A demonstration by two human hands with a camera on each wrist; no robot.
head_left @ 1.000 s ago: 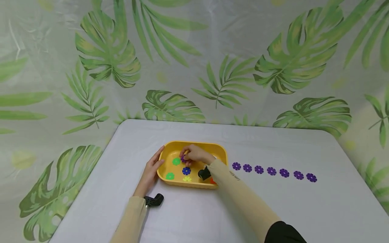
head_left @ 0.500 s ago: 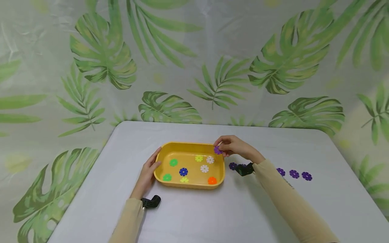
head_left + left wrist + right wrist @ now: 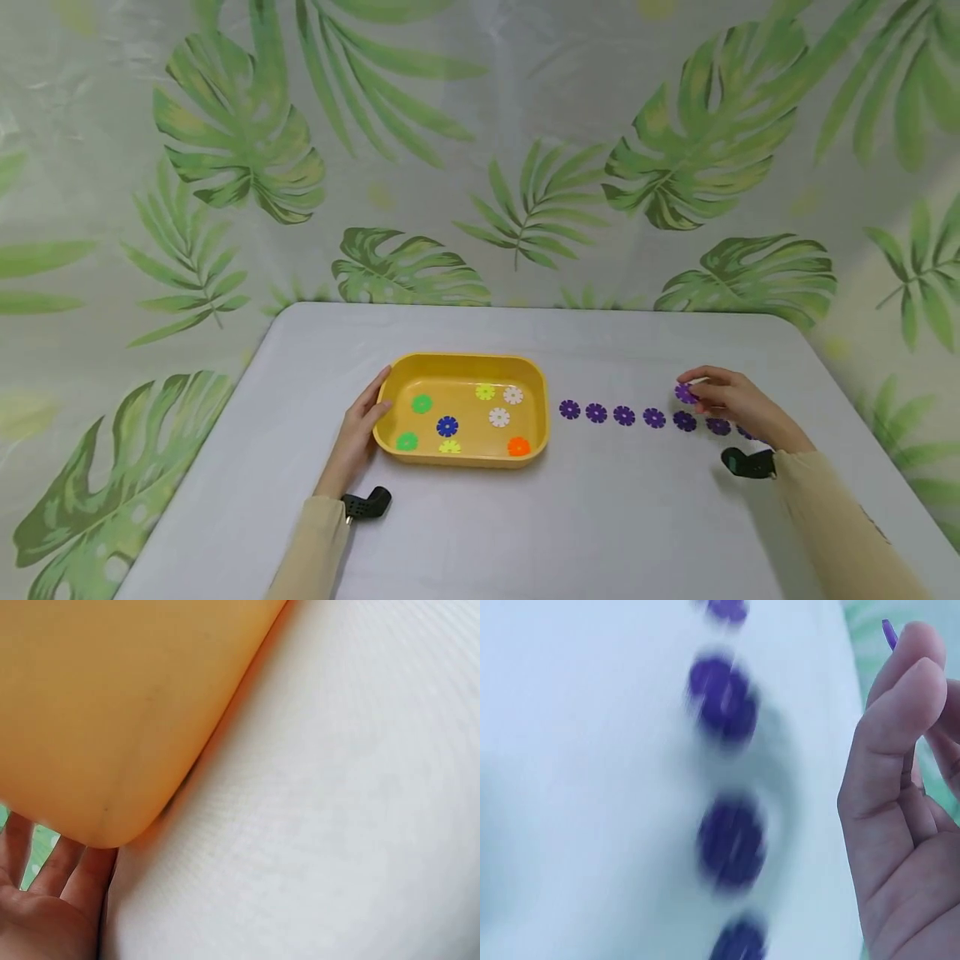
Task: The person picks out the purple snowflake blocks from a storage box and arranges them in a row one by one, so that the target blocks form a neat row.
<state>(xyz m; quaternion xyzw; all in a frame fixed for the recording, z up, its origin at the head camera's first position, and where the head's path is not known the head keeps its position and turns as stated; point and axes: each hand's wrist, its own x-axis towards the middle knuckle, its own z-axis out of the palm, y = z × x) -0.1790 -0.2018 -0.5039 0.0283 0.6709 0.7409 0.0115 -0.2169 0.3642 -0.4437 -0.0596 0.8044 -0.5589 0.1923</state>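
My right hand (image 3: 738, 402) pinches a purple notched, flower-shaped plastic disc (image 3: 682, 392) between thumb and fingertips, held up over the row. In the right wrist view only a thin edge of that purple disc (image 3: 888, 634) shows past the fingertips. Below it, a line of several matching purple discs (image 3: 623, 415) lies flat on the table; the hand hides part of its right end. At the left end of the yellow tray (image 3: 465, 357), my left hand (image 3: 354, 433) grips it, thumb at the rim and fingers along the outer wall.
Inside the tray lie loose discs: green (image 3: 422, 404), blue (image 3: 447, 426), yellow-green (image 3: 485, 392), white (image 3: 498, 417) and orange (image 3: 518, 447). A white cloth covers the table (image 3: 570, 517). A leaf-patterned curtain (image 3: 420, 167) hangs behind its far edge.
My right hand has taken the purple disc out of the tray and moved it right, past the tray's edge, to above the row. The left hand has stayed at the tray.
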